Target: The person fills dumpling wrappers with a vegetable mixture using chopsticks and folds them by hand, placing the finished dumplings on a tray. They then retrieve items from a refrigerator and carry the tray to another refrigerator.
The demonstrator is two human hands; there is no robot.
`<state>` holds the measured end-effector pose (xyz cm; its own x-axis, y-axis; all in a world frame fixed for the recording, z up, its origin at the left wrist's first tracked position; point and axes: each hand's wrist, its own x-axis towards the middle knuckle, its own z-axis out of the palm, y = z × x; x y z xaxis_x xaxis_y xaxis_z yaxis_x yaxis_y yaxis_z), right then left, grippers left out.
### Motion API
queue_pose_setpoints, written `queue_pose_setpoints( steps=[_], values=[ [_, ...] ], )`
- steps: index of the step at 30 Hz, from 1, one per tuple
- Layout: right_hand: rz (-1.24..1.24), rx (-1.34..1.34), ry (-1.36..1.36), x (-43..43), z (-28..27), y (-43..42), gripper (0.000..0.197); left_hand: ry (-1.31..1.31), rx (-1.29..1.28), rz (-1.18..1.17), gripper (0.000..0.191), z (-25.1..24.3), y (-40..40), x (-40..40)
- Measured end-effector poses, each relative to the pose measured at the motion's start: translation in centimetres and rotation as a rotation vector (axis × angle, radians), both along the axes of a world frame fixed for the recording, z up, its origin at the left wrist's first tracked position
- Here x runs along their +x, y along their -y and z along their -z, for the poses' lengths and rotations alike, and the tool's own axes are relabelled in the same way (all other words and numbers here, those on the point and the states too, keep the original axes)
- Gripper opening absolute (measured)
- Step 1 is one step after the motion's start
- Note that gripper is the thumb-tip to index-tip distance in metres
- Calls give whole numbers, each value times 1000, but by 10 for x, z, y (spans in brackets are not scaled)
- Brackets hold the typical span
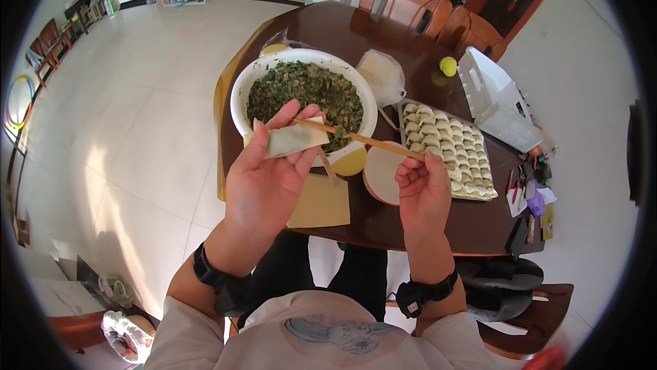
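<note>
My left hand (274, 165) lies palm up with a folded dough wrapper (295, 139) across its fingers, the thumb resting on one end. Between the fingers and thumb of my right hand (423, 185) are wooden chopsticks (377, 143), their tips at the wrapper's right end. A bit of green filling clings to them partway along. Behind my left hand is a large white bowl (367, 108) of chopped green and brown filling (308, 85). A wooden utensil handle (328, 167) slants down from that bowl. Folded dumplings (446, 149) fill a tray (403, 108) in rows beyond my right hand.
A red-rimmed bowl (382, 172) stands between my hands. A stack of square wrappers (321, 203) lies near the table edge. Behind are a plastic bag (381, 75), a yellow-green ball-like item (448, 66) and a white plastic box (495, 98). Pens and a purple packet (536, 200) are at right.
</note>
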<state>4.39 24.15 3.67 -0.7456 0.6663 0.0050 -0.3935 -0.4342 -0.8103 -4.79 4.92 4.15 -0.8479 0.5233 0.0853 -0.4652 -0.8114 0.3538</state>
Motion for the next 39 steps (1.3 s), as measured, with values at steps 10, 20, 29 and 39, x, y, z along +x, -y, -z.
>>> queue_pose_setpoints(
  steps=[10,20,29,39],
  values=[
    [14,-41,-3,-8,1,-3,13,-26,-31,14,47,1,-1,-2],
    [42,19,-8,-4,-1,2,13,-42,-78,-3,48,5,8,3],
    [-83,1482,299,-35,-2,12,13,-7,-272,-85,49,24,36,29],
    [-528,276,287,24,36,52,23,-51,-301,156,61,48,0,70]
  ],
)
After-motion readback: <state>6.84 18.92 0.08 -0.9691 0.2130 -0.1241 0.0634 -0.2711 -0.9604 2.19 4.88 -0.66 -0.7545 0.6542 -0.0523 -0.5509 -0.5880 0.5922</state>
